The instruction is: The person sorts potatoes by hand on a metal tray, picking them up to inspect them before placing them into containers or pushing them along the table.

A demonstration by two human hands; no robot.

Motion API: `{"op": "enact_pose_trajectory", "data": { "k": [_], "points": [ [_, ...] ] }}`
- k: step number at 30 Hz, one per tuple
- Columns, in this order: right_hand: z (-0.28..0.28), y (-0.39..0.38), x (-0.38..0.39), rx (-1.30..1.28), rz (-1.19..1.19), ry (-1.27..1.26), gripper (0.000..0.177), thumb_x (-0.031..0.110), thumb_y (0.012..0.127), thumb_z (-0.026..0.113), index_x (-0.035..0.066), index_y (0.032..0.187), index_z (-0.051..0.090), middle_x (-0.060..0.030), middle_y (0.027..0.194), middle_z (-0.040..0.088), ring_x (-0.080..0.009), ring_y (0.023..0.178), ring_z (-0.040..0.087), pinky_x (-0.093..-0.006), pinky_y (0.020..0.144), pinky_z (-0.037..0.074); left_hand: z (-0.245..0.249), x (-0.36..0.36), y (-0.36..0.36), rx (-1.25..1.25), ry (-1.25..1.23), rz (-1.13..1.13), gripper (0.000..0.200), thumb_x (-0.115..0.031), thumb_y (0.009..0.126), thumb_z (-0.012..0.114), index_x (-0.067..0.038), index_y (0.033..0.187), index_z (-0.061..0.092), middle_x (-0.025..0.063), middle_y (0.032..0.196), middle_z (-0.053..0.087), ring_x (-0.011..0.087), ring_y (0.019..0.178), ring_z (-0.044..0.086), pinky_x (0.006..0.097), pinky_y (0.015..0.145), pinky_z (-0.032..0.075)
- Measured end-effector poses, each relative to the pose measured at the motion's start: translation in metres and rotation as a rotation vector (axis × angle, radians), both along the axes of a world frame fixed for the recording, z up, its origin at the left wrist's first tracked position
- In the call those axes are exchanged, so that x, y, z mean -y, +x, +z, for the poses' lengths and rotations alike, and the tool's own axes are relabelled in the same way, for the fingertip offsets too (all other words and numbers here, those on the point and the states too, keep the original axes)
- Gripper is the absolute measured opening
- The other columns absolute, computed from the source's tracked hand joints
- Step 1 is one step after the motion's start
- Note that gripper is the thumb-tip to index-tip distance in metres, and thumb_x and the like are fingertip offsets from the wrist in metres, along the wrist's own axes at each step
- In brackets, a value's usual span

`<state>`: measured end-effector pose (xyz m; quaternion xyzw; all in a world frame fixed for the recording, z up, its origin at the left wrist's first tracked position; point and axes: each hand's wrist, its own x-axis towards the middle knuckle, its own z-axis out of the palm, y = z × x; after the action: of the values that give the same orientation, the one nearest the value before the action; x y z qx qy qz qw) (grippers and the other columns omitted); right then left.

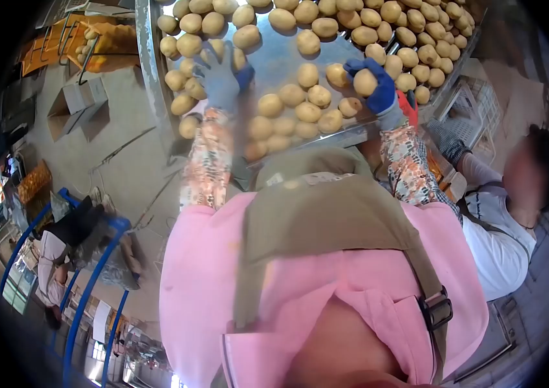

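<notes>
Loose potatoes (308, 42) lie across a metal sorting table (274, 61). My left hand (221, 81), in a grey and blue glove, reaches over the potatoes at the table's left side with its fingers spread. Its palm side faces down and is hidden. In a blue glove, my right hand (381, 90) is curled around a potato (365, 83) near the right part of the table. Between my hands sits a loose group of potatoes (307, 112), close to the near edge. Patterned sleeves cover both forearms.
A dense heap of potatoes (426, 32) fills the far right. A person (494, 213) in white stands close on my right, beside a white plastic crate (481, 110). On the left floor are an open cardboard box (79, 107), orange mesh bags (109, 48) and blue railings (96, 284).
</notes>
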<state>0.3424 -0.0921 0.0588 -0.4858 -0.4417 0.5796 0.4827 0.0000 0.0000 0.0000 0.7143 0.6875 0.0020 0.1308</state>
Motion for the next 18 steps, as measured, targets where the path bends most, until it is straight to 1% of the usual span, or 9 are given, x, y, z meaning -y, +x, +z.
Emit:
{"op": "enact_pose_trajectory", "data": {
  "k": [2, 3, 8, 9, 13, 15, 16, 17, 18],
  "points": [
    [0.0, -0.002, -0.021, 0.657, 0.285, 0.111, 0.034, 0.013, 0.095, 0.053, 0.005, 0.128, 0.054, -0.0079, 0.113, 0.062, -0.0179, 0.101, 0.062, -0.0231, 0.081, 0.052, 0.007, 0.026, 0.01, -0.077, 0.171, -0.148, 0.082, -0.063, 0.084, 0.053, -0.026, 0.15, 0.024, 0.0226, 0.156, 0.012, 0.055, 0.138, 0.011, 0.0636, 0.11, 0.016],
    [0.038, -0.018, -0.015, 0.32, 0.534, -0.393, 0.038, 0.011, 0.085, 0.061, 0.005, 0.122, 0.057, -0.0128, 0.112, 0.065, -0.0185, 0.097, 0.065, -0.0321, 0.075, 0.053, 0.036, 0.079, 0.0, 0.141, 0.172, -0.126, 0.065, -0.042, 0.087, 0.057, -0.021, 0.145, 0.036, 0.018, 0.153, 0.024, 0.0579, 0.133, 0.02, 0.0706, 0.105, 0.018],
    [-0.001, -0.112, -0.035, 1.526, 0.768, -0.064, 0.045, 0.018, 0.086, 0.052, 0.015, 0.131, 0.053, -0.0229, 0.125, 0.056, -0.0363, 0.1, 0.063, -0.044, 0.085, 0.05, 0.021, 0.125, 0.011, -0.002, 0.167, -0.177, 0.052, -0.03, 0.092, 0.049, -0.022, 0.143, 0.04, 0.0123, 0.146, 0.038, 0.0608, 0.131, 0.02, 0.0748, 0.101, 0.014],
    [0.008, -0.115, -0.047, 1.52, 0.757, -0.044, 0.045, 0.018, 0.086, 0.052, 0.015, 0.131, 0.053, -0.0229, 0.125, 0.056, -0.0363, 0.1, 0.063, -0.044, 0.085, 0.05, 0.014, 0.132, 0.004, -0.017, 0.182, -0.174, 0.052, -0.03, 0.092, 0.049, -0.022, 0.143, 0.04, 0.0123, 0.146, 0.038, 0.0608, 0.131, 0.02, 0.0748, 0.101, 0.014],
    [0.015, -0.089, -0.065, 1.22, 0.784, -0.22, 0.041, 0.02, 0.089, 0.053, 0.01, 0.129, 0.052, -0.0177, 0.124, 0.057, -0.0295, 0.105, 0.062, -0.0434, 0.084, 0.05, 0.028, 0.168, -0.014, 0.386, 0.051, 0.033, 0.054, -0.028, 0.091, 0.055, -0.008, 0.139, 0.042, 0.017, 0.145, 0.039, 0.0462, 0.138, 0.022, 0.053, 0.112, 0.021],
    [0.016, -0.069, -0.052, 0.176, 0.509, -0.559, 0.043, 0.027, 0.092, 0.056, 0.006, 0.13, 0.048, -0.0162, 0.128, 0.054, -0.0245, 0.103, 0.063, -0.0396, 0.081, 0.053, 0.032, 0.172, -0.017, 0.416, 0.09, 0.11, 0.047, -0.019, 0.089, 0.058, 0.001, 0.131, 0.048, 0.0234, 0.14, 0.042, 0.0382, 0.133, 0.036, 0.0439, 0.11, 0.031],
    [0.021, -0.062, -0.044, -0.348, 0.328, -0.684, 0.046, 0.03, 0.094, 0.057, 0.004, 0.13, 0.047, -0.0154, 0.13, 0.053, -0.0219, 0.102, 0.063, -0.0376, 0.079, 0.055, 0.058, 0.166, -0.005, 0.898, 0.009, 0.403, 0.046, -0.018, 0.089, 0.058, 0.002, 0.13, 0.049, 0.0241, 0.138, 0.043, 0.0385, 0.131, 0.039, 0.0439, 0.109, 0.032],
    [0.029, -0.059, -0.034, -0.341, 0.314, -0.686, 0.046, 0.03, 0.094, 0.057, 0.004, 0.13, 0.047, -0.0154, 0.13, 0.053, -0.0219, 0.102, 0.063, -0.0376, 0.079, 0.055, 0.083, 0.157, 0.006, 1.372, -0.089, 0.701, 0.045, -0.017, 0.089, 0.058, 0.003, 0.128, 0.05, 0.0249, 0.137, 0.044, 0.0389, 0.129, 0.042, 0.044, 0.108, 0.034],
    [0.039, -0.058, -0.023, -0.309, 0.37, -0.5, 0.048, 0.03, 0.095, 0.057, 0.003, 0.132, 0.044, -0.0174, 0.133, 0.051, -0.0242, 0.105, 0.061, -0.0388, 0.079, 0.056, 0.032, 0.162, -0.015, 0.625, 0.252, 0.161, 0.043, -0.017, 0.09, 0.059, 0.002, 0.128, 0.05, 0.0264, 0.133, 0.047, 0.0399, 0.126, 0.045, 0.0438, 0.105, 0.036]
  ]
}}
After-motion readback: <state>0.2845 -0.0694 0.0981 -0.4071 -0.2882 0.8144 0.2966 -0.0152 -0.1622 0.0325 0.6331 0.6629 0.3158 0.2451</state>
